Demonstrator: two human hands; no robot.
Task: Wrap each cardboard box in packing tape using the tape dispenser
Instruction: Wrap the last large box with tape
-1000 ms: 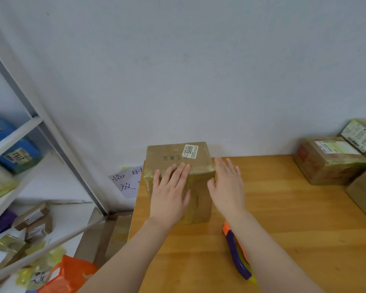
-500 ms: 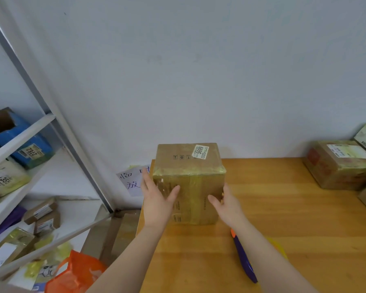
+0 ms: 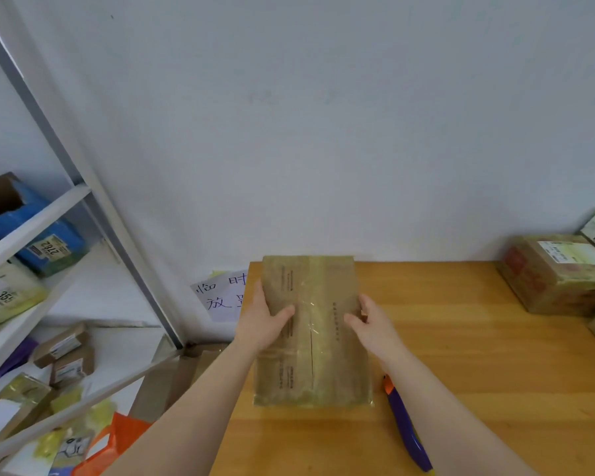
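A brown cardboard box stands on the wooden table with a taped, seamed face turned toward me. My left hand grips its left side, thumb across the near face. My right hand grips its right side in the same way. The tape dispenser, purple with an orange tip, lies on the table just right of the box, partly under my right forearm.
Taped parcels sit at the table's back right. A white metal shelf with several parcels stands to the left. A paper note hangs by the table's left corner, and an orange bag lies below.
Both hands slid from the box's top down to its sides and tipped the box toward me, so the labelled face went out of sight and a seamed face now shows.
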